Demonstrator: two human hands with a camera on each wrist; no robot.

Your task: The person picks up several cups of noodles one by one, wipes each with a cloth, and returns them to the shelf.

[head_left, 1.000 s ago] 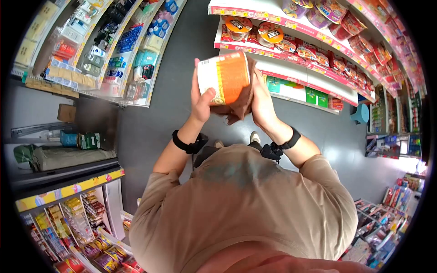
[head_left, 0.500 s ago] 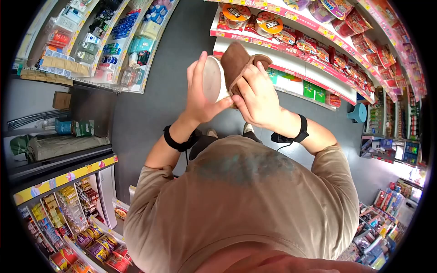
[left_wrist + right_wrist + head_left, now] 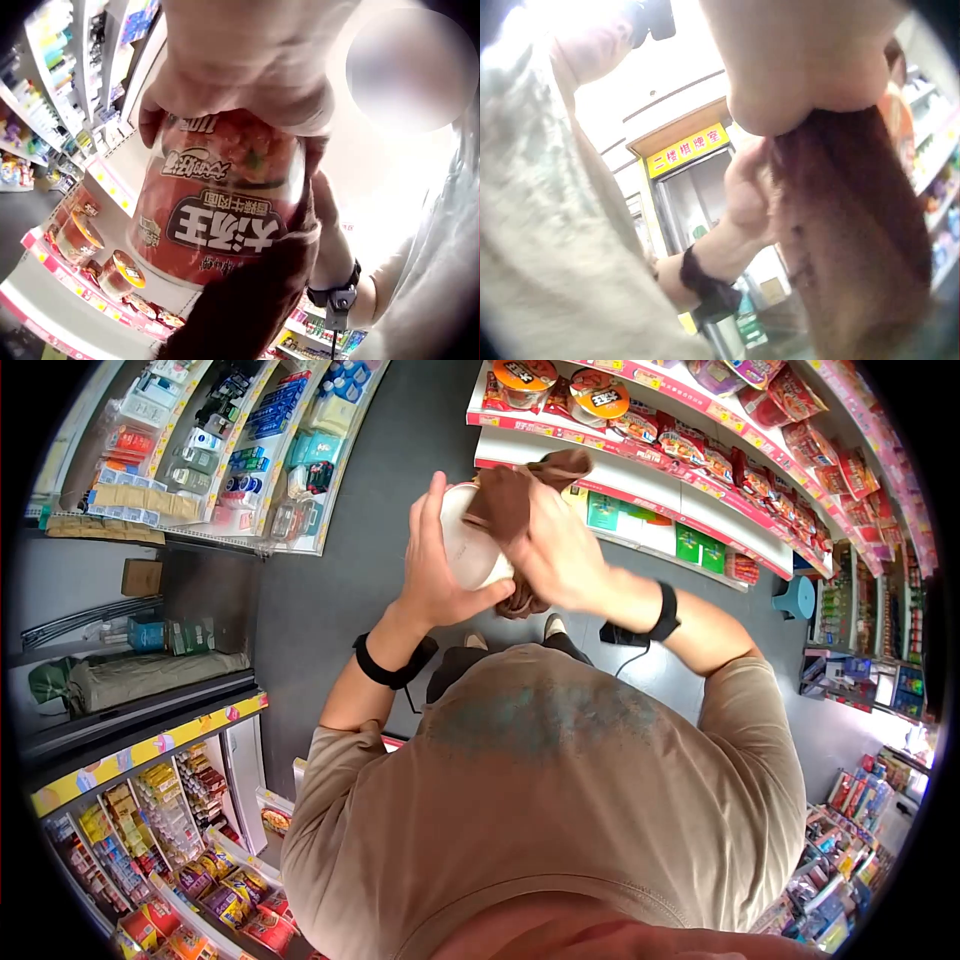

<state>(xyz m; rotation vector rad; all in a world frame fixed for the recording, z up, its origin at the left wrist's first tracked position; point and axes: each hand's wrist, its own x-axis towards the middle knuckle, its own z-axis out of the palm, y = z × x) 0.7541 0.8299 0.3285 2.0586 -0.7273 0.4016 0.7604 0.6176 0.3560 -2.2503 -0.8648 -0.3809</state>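
Note:
A noodle cup (image 3: 466, 550) is held up in front of the chest, its pale round end facing the body in the head view. My left hand (image 3: 436, 565) grips it round its left side, thumb at the near edge. In the left wrist view the cup's red printed side (image 3: 225, 202) shows, a brown cloth (image 3: 255, 300) lying against it. My right hand (image 3: 565, 550) holds the brown cloth (image 3: 503, 505) and presses it on the cup's right side. Its fingertips are hidden by the cloth, which hangs large in the right wrist view (image 3: 855, 225).
Shelves of noodle cups and packets (image 3: 680, 450) stand ahead and to the right. Shelves of toiletries (image 3: 235, 460) are at the front left, a snack rack (image 3: 160, 810) at the near left. A blue stool (image 3: 795, 598) stands at the right on the grey floor.
The cup has turned from its orange and white side to its pale round end. The cloth has moved from beneath and behind the cup onto its right side and partly over that end.

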